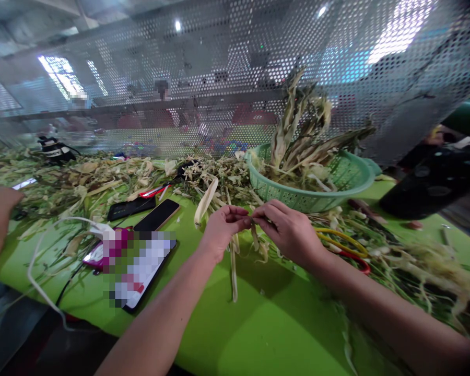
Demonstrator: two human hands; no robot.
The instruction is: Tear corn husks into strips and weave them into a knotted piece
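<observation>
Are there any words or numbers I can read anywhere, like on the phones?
None can be read.
Lit phone screen on the green table: blurred out into coloured squares.
Dark phone with the tan edge: screen is black, no text.
Green plastic basket of dry husks: no label shows.
Both hands, left and right, pinch a pale husk strip: no writing.

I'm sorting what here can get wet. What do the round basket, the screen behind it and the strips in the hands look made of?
The basket looks like moulded plastic, matte mint green with a slotted lattice wall. The screen seems sheet metal, dull grey, punched with even round holes. The strips pinched between the left hand and right hand look like dried plant husk, pale, fibrous and curling.
</observation>
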